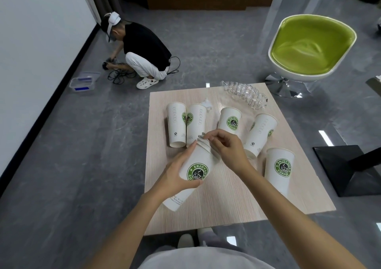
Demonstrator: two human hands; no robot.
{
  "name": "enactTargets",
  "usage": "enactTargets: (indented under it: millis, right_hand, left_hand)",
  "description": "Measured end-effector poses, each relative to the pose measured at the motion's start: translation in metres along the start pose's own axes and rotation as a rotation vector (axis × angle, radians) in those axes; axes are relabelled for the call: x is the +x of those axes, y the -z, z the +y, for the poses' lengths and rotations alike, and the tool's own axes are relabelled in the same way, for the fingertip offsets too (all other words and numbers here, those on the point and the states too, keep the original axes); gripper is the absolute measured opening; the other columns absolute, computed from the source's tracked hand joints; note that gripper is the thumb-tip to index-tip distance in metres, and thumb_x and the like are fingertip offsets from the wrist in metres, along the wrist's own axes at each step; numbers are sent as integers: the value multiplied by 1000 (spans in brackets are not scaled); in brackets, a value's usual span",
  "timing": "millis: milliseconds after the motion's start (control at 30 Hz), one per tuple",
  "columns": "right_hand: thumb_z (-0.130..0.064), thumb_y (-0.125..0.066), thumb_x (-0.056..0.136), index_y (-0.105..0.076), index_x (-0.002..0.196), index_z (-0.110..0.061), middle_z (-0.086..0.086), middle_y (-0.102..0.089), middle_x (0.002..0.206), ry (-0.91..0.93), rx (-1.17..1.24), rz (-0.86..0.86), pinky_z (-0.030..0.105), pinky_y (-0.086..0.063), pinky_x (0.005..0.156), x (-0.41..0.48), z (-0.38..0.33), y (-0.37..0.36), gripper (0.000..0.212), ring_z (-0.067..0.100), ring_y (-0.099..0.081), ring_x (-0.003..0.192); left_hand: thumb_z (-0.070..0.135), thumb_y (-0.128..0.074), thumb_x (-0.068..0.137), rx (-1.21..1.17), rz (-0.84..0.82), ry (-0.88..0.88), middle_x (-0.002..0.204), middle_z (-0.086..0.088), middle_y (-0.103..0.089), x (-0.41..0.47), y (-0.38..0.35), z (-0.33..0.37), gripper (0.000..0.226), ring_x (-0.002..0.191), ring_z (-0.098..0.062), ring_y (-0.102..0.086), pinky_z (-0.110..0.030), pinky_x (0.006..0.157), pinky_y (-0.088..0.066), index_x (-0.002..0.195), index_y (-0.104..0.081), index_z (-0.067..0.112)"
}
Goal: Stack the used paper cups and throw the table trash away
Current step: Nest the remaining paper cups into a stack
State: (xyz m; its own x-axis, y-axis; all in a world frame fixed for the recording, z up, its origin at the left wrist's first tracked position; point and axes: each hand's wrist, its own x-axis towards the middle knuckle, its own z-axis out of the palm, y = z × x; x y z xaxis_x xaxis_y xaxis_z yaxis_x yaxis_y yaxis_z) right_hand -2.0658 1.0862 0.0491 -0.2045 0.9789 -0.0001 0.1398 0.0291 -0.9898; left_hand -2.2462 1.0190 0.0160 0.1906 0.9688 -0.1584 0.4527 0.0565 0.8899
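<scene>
The stacked paper cups (199, 159) hang tilted over the bench (226, 202), the left hand (175, 174) wrapped round their side and the right hand (228, 149) pinching the top rim, seemingly an inner cup's. Five loose cups (279, 169) sit around them, with crumpled plastic wrap (245, 93) at the far edge.

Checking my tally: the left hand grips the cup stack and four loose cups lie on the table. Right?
Not four: the head view shows five loose cups lying on the table, while the left hand grips the cup stack.
</scene>
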Motion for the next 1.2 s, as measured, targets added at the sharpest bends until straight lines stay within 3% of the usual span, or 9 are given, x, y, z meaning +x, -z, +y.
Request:
enactTargets:
  millis: [200,267,400,667,867,933,1033,1133,1200]
  right_hand:
    - [-5,-53,93,-70,84,-19,-6,-60,65,16,-40,3,20,-37,62,0,4,10,24,3,-45,56]
    - [-5,-53,94,-70,84,-20,-4,-62,67,4,-29,-1,20,-39,63,-1,4,14,24,4,-48,59]
    - [-3,-53,93,-70,86,-19,1,-71,89,3,-23,-5,20,-47,80,-2,3,27,24,12,-64,86]
    - [1,-48,94,-68,90,-11,2,-67,78,-30,-155,45,23,-51,74,7,24,68,24,8,-63,70]
    - [2,-48,92,-68,91,-9,7,-68,79,-120,-267,153,15,-48,69,12,44,111,22,-1,-60,62]
    - [-1,-49,92,-68,90,-11,4,-69,79,-143,-327,189,16,-47,71,14,51,125,22,-3,-61,65]
    - [-6,-52,92,-68,88,-17,-1,-69,80,-167,-440,234,27,-47,77,16,61,146,21,12,-64,79]
    - [-8,-54,91,-69,91,-16,-4,-68,88,-169,-564,255,16,-39,69,16,67,165,17,13,-59,84]
    - [-10,-55,92,-69,95,-14,-4,-65,94,-188,-650,244,19,-35,67,15,72,177,15,12,-56,85]
  left_hand:
    - [29,-87,69,-21,-8,6,141,17,-43,5,-7,4,106,119,-7,-54,-39,96,-53,143,-20,63]
    - [31,-86,69,-16,-17,7,142,16,-43,7,-10,5,104,119,-9,-54,-41,97,-52,143,-20,64]
    - [36,-84,70,6,-36,14,141,12,-44,11,-15,8,102,118,-11,-54,-44,97,-52,142,-17,65]
    - [31,-85,72,-11,-41,29,138,11,-46,15,-21,5,103,114,-11,-57,-45,97,-52,144,-19,62]
    - [33,-85,70,-14,-47,30,140,13,-46,25,-27,9,102,117,-13,-56,-45,99,-51,144,-20,62]
    - [38,-83,67,-20,-53,27,142,16,-45,30,-31,11,101,123,-13,-53,-45,102,-48,144,-21,61]
    - [44,-82,65,-22,-65,24,141,19,-44,37,-37,14,100,127,-11,-49,-44,104,-47,144,-22,60]
    - [39,-84,67,-12,-64,15,139,20,-44,45,-44,17,100,127,-5,-48,-40,105,-47,145,-24,58]
    - [33,-85,70,-11,-67,5,141,23,-43,50,-47,18,100,126,-2,-47,-38,106,-47,146,-26,55]
